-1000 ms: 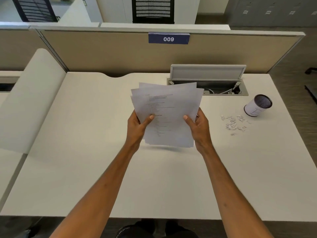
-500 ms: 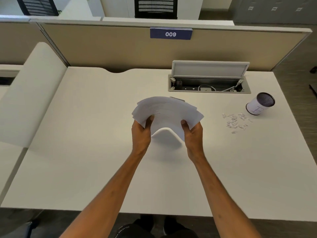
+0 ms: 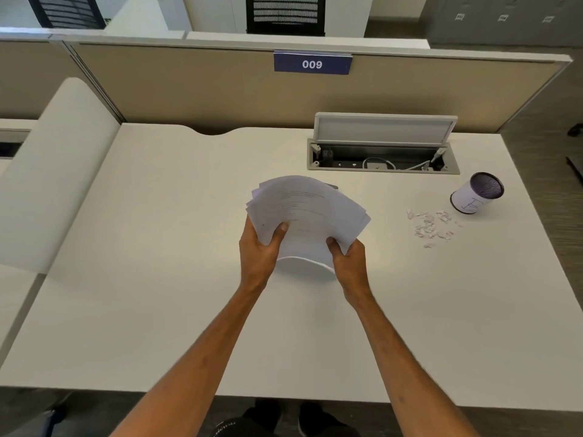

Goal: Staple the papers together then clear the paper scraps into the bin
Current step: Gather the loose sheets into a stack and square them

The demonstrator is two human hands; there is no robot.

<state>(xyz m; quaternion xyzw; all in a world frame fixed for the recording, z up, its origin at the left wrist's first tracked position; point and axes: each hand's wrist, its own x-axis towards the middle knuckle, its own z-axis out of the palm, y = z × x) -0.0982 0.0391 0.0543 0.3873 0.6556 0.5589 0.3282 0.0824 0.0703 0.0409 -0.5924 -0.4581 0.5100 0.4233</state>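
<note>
- Room: an open-plan office. Grey carpet shows at the right edge, grey cabinets (image 3: 501, 20) stand at the far right, and a dark mesh-backed chair (image 3: 285, 14) sits beyond the partition.
- Partition (image 3: 189, 86): a tan fabric panel with a pale top rail runs along the far edge of the desk. A blue plate (image 3: 312, 63) fixed near its top reads "009".
- Desk (image 3: 157, 279): off-white, matte, with a shallow curved cut-out in the far edge. A white rounded side panel (image 3: 53, 171) borders it on the left.
- Cable tray (image 3: 383, 156): recessed in the desk's far right portion, its grey lid raised; white cables lie inside.
- Papers (image 3: 307, 212): a loose, fanned stack of printed sheets, held above the desk's centre and bowed upward, the edges not aligned.
- Left hand (image 3: 258, 250): closed on the stack's near left corner, thumb on top.
- Right hand (image 3: 350, 260): closed on the stack's near right corner, thumb on top.
- Bin (image 3: 478, 197): a small white cylindrical container with a dark mesh interior, tilted or tipped near the desk's right edge; a pen mark on its side.
- Paper scraps (image 3: 430, 223): small white bits scattered on the desk just left of the bin, well apart from the papers.
</note>
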